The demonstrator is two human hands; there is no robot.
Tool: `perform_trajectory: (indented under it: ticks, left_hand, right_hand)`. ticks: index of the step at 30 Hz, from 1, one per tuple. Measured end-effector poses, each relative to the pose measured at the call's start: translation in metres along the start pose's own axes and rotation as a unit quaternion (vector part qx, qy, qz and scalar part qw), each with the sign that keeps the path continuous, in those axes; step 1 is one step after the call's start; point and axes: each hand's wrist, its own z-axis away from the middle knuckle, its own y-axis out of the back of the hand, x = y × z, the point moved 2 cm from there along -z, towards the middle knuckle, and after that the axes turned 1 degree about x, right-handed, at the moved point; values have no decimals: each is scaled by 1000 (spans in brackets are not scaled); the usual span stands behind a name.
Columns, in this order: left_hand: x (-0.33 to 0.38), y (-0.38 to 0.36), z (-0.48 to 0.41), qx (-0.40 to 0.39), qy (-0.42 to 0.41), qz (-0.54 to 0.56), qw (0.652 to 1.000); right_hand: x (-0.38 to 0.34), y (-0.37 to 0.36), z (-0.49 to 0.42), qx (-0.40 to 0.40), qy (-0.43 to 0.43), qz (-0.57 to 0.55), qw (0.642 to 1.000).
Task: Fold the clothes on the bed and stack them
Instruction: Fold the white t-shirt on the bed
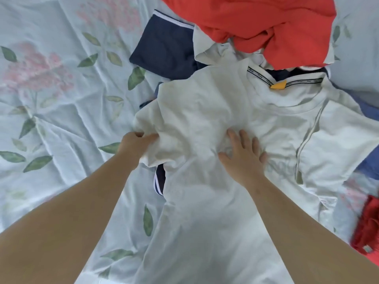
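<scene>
Two bare hands work a white T-shirt (215, 111) spread collar-away on the floral bedsheet (51, 89), its long axis running from the person toward the red garment (256, 21) and the navy garment (164, 50) beyond. Left hand (134, 143), fingers clamped on the bunched left sleeve edge; right hand (243, 155), fingers apart, palm flat on the chest. The gathered sleeve lies outboard of the pinning palm, so the fold likely travels rightward across the body, led by the left hand.
</scene>
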Motion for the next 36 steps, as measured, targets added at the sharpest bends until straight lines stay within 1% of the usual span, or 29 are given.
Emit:
perform_trajectory:
  ticks: [1,3,5,6,7,8,10,11,12,13,14,15,16,17,18,19,20,21,22,23,24,25,27,28,29,30,32,34,36]
  left_hand:
    - [1,2,-2,-11,9,26,1000]
    - [0,10,-4,-40,59,133,989]
    - [5,21,2,-83,98,254,958]
    - [11,27,7,-94,95,300,945]
    - [18,33,11,-98,77,330,936]
    - [27,39,17,-99,41,336,936]
    - [55,43,41,-138,-78,313,937]
    - [69,38,56,-164,-141,280,935]
    - [81,28,69,-177,-198,214,940]
    - [90,13,82,-180,-244,126,945]
    - [96,-5,92,-177,-275,11,945]
    - [97,-26,101,-177,-291,-118,933]
    - [93,-48,105,-189,-307,-243,900]
    - [84,-68,109,-219,-318,-354,852]
    - [73,-84,112,-249,-313,-423,813]
    - [65,-94,112,-261,-305,-442,802]
    - [61,-98,111,-252,-293,-411,826]
    - [62,-97,108,-211,-279,-353,868]
    - [63,-93,103,-142,-273,-297,904]
    - [63,-89,101,-80,-277,-269,919]
    - [60,-88,101,-55,-280,-263,922]
    - [57,-89,103,-62,-281,-269,919]
    - [47,-99,108,-132,-258,-291,912]
    - [42,-105,111,-157,-238,-280,917]
    - [40,-109,112,-160,-219,-253,929]
    - [40,-110,114,-137,-216,-217,942]
    - [44,-111,122,-72,-274,-168,944]
    - [44,-117,129,-79,-300,-179,934]
    - [39,-124,132,-104,-281,-240,923]
  right_hand:
    - [0,0,0,-1,-2,-1,1000]
    - [0,1,0,-2,-3,-3,1000]
    - [1,3,1,-2,0,-8,1000]
    - [1,3,0,-3,2,-11,1000]
    - [2,4,0,-5,3,-15,1000]
    - [3,5,1,-8,5,-18,1000]
    - [5,8,2,-12,12,-28,999]
    - [6,10,3,-13,16,-38,999]
    - [8,12,4,-12,22,-53,998]
    - [10,14,5,-7,29,-74,997]
    - [12,17,6,1,37,-98,994]
    - [16,20,7,11,43,-127,991]
    - [20,23,8,19,44,-158,986]
    - [25,25,10,27,42,-189,981]
    - [31,27,13,36,39,-214,975]
    - [37,27,15,43,33,-232,971]
    - [43,27,18,49,25,-247,968]
    - [48,27,20,56,19,-260,964]
    - [53,26,21,67,17,-271,960]
    - [57,25,22,78,15,-279,957]
    - [61,24,22,86,12,-288,954]
    - [64,24,22,89,9,-297,951]
    - [69,26,22,93,9,-315,945]
    - [73,28,23,98,11,-320,942]
    - [78,30,24,105,12,-325,940]
    - [84,33,25,117,9,-332,936]
    - [105,40,27,150,-8,-353,924]
    - [130,47,29,185,-40,-373,908]
    - [155,51,32,197,-82,-389,896]
